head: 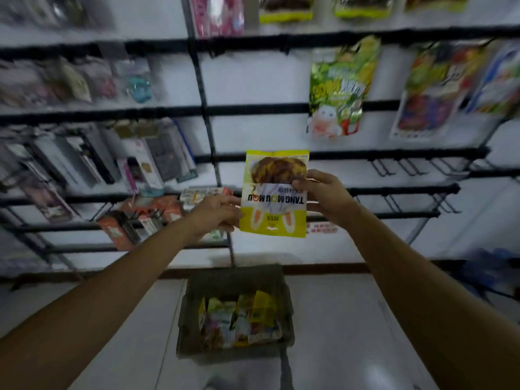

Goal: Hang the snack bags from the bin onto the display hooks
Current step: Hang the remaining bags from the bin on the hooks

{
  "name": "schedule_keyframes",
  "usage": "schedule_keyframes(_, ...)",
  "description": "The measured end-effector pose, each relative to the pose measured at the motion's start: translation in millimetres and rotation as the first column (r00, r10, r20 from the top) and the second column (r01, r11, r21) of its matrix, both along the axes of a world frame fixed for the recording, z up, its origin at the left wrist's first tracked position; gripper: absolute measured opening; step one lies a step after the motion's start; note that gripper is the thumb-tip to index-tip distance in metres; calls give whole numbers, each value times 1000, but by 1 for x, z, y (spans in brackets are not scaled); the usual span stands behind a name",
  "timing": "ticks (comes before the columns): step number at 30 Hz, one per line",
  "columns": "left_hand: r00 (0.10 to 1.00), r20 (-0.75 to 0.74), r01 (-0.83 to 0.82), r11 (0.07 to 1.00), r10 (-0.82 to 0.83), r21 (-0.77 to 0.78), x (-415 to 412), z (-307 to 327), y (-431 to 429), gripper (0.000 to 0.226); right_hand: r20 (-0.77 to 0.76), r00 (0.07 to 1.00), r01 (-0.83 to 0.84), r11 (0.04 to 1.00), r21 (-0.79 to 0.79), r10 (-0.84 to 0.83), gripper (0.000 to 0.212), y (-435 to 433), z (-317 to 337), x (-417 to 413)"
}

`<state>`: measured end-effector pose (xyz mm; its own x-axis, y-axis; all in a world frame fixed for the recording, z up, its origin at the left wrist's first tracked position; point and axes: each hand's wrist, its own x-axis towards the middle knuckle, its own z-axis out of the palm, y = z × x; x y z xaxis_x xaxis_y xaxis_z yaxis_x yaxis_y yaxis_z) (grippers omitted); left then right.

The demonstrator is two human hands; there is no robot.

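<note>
Two hands share one yellow snack bag [274, 198] at the centre of the frame, in front of the wall rack. The left hand [218, 212] pinches the bag's lower left edge. The right hand [323, 195] has its grip curled round the right edge at mid-height, thumb across the printed front, fingers hidden behind.

The bag's long axis runs up and down the frame, and its lettering reads upside down. A small white shape near the lower edge looks like the hanging slot, so the end meant for a hook probably points down. Below it is the bin [194, 313], on the floor at bottom centre with more snack bags [242, 319] standing in it.

Bare hooks [394, 167] stick out of the black rails to the right of the bag, level with its top edge and lower, so the right hand is the nearer one. Both forearms reach up and forward, nearly straight. The bag likely needs turning end for end before the slot can meet a hook. A green bag [337, 85] hangs in the upper right.
</note>
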<state>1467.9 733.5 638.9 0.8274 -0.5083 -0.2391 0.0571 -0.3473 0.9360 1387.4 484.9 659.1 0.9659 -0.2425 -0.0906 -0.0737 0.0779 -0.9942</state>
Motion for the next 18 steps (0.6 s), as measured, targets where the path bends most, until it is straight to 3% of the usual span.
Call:
schedule_keyframes(5, 952, 296, -52, 994, 78, -94, 0, 78, -20, 19, 158, 987, 10, 988, -152, 14, 23, -27, 65, -11)
schedule_keyframes(9, 874, 486, 48, 996, -4, -78, 0, 121, -35, 45, 187, 982, 50, 954, -295, 7, 19, -37, 82, -18)
schedule_keyframes(13, 724, 686, 6, 995, -72, 98, -2, 138, -51, 69, 237, 970, 36, 932, -360, 54, 21, -39, 90, -23)
schedule_keyframes(15, 685, 724, 20, 995, -85, 98, -2, 143, -56, 65, 233, 968, 21, 895, -445, 93, 17, -40, 97, -26)
schedule_keyframes(18, 666, 718, 105, 978, -203, 179, 1, 152, -65, 34, 226, 965, 14, 833, -554, 135, 9, -37, 106, -22)
